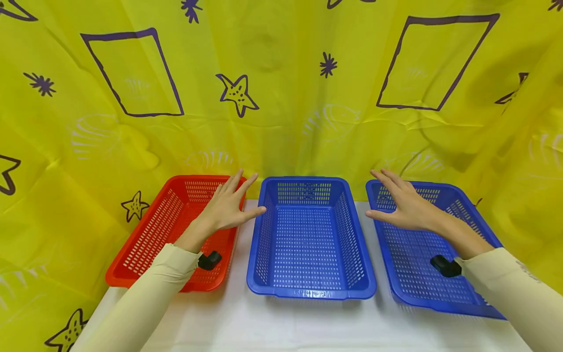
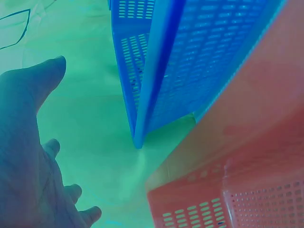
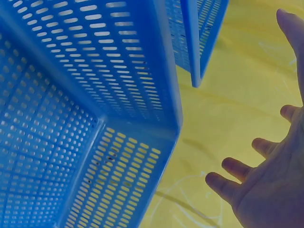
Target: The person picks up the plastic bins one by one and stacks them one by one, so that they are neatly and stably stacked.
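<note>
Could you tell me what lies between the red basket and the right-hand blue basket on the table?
The middle blue basket, seen in the head view, stands between the red basket and the right blue basket.

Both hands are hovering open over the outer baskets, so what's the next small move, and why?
Probably bring both hands inward to grip the side rims of the middle blue basket. The left hand over the red basket and the right hand over the right blue basket are open, empty, thumbs pointing toward it.

Narrow gaps btwn red basket [image 1: 149, 234], middle blue basket [image 1: 310, 292], right blue basket [image 1: 444, 303]; curtain [image 1: 281, 98] blocks behind.
</note>
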Available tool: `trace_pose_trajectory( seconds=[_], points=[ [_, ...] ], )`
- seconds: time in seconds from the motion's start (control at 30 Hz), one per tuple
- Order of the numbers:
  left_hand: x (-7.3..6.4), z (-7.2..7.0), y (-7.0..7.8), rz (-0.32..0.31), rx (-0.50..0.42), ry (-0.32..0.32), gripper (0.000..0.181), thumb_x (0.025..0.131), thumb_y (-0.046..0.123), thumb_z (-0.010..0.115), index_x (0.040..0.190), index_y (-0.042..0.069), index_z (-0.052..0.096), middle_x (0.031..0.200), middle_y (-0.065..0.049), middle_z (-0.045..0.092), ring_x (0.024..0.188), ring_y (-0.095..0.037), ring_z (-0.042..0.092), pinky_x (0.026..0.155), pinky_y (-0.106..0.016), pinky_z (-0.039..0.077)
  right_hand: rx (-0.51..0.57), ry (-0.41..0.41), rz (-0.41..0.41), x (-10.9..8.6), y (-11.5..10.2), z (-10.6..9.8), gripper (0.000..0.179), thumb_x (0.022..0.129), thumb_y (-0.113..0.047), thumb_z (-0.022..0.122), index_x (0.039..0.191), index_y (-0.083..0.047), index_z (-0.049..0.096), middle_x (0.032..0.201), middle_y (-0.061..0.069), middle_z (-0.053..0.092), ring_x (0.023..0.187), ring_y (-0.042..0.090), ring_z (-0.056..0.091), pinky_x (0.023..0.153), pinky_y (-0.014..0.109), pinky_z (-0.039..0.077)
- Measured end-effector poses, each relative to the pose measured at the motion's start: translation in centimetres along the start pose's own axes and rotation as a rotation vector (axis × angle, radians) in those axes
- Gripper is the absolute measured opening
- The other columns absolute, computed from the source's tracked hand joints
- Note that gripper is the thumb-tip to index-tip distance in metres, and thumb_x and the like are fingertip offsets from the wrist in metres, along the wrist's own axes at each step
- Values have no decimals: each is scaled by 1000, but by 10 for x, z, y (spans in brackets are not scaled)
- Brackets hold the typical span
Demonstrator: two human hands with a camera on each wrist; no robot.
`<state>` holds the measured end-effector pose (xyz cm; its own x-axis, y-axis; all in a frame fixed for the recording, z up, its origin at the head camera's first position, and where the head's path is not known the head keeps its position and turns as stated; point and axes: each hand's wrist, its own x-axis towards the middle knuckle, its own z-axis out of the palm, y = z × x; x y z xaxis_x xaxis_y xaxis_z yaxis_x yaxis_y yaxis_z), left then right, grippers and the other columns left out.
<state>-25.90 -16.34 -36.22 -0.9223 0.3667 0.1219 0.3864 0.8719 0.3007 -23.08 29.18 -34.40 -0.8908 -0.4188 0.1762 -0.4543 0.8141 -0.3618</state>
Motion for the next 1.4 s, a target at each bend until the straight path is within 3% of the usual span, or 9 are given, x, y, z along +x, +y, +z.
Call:
trace_pose_trajectory(
  seconds=[0.37,0.53,0.63,0.8,1.03,1.23,1.4],
  points=[
    [0,8,7,-16,-176,-51,97,88,69,65,166,31,20,172,-15,2,153,-49,14,110,-77,27,100,-25,-46,9,-8,10,93,91,-37,78,162,-7,26,164,27,24,149,52,20,110,80,22],
    [-1,12,8,-12,-234,-72,95,90,64,66,165,27,20,170,-20,6,152,-49,18,110,-77,28,174,-69,-48,14,-14,12,91,94,-37,76,163,-9,23,164,25,24,141,52,35,104,72,40],
    [-1,11,9,3,-279,-87,95,92,60,66,165,22,20,170,-20,13,151,-47,23,113,-74,28,222,-99,-24,16,-18,13,91,95,-37,75,164,-11,22,163,25,25,131,52,48,97,64,51],
    [-2,9,10,-12,-434,-156,94,94,58,65,165,17,18,167,-16,25,146,-47,35,111,-69,36,275,-144,20,19,-20,16,90,96,-39,74,164,-14,21,161,29,26,122,49,58,89,57,58],
    [-4,11,8,-71,-601,-272,96,94,61,64,166,26,12,167,-17,22,141,-45,45,109,-64,42,364,-216,74,20,-20,22,90,97,-37,73,164,-13,18,160,36,24,111,38,69,81,49,62],
    [-6,14,6,-104,-777,-310,92,98,46,68,166,21,10,165,-25,20,142,-47,41,107,-58,48,479,-298,122,20,-20,26,92,99,-32,71,164,-9,12,157,42,21,85,25,75,85,56,60],
    [-5,17,4,-126,-905,-339,90,99,29,70,165,16,11,152,-32,34,125,-48,57,91,-56,58,563,-348,189,19,-20,30,94,97,-31,74,164,-7,13,154,42,27,88,28,75,78,53,62]
  ],
)
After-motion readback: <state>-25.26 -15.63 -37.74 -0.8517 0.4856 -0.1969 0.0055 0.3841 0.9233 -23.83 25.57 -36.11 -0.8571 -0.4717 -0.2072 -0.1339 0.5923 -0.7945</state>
